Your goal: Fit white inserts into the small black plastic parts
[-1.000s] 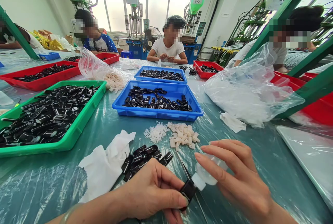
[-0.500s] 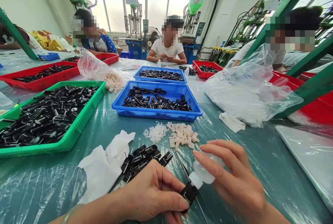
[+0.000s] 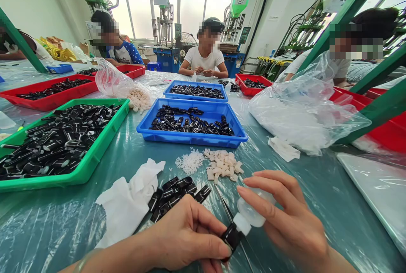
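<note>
Between thumb and fingers, my left hand (image 3: 193, 237) pinches a small black plastic part (image 3: 232, 237). My right hand (image 3: 288, 218) is wrapped round a translucent squeeze bottle (image 3: 253, 209), tipped so that its white cap end meets the top of the black part. Whether anything flows from the bottle cannot be seen. Metal tweezers (image 3: 224, 203) lie on the table beneath the part. Just beyond my left hand sits a loose group of black parts (image 3: 173, 194). Farther out are a heap of cream-coloured pieces (image 3: 223, 164) and a pile of small white bits (image 3: 190, 161).
A crumpled white tissue (image 3: 123, 205) lies left of my hands. Blue trays (image 3: 192, 139) and a green tray (image 3: 85, 171) hold many black parts. At right rests a clear plastic bag (image 3: 304, 112) beside a green post (image 3: 374, 108). Several people sit round the table.
The bottle and my right hand have shifted very slightly to the right. My left hand keeps its pinch on the black part, almost unmoved.
</note>
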The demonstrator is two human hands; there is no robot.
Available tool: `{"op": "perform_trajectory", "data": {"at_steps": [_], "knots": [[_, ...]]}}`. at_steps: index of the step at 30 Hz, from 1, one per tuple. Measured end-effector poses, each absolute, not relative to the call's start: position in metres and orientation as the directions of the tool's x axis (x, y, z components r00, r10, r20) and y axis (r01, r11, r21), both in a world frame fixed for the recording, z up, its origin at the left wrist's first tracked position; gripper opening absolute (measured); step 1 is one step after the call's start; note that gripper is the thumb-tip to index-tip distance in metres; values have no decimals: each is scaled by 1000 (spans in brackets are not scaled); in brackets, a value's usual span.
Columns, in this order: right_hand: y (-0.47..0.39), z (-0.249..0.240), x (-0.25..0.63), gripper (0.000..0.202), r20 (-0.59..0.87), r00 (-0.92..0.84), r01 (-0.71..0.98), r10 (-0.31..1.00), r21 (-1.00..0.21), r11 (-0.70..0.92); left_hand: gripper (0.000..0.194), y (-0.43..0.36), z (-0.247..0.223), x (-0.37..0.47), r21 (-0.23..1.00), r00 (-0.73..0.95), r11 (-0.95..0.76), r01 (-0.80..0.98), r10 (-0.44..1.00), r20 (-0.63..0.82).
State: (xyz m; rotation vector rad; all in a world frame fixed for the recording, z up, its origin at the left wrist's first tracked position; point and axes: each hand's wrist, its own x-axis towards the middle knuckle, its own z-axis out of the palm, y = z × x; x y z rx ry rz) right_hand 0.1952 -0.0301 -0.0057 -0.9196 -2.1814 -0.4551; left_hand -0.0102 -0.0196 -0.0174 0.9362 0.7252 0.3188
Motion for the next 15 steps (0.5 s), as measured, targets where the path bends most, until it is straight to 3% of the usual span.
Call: {"op": "perform_trajectory", "data": {"at_steps": [15], "knots": [[-29,-5,197,28,728,-504,732,465,74,677,19,-20,-16,-10,821,722,567,59,544,-427]]}}
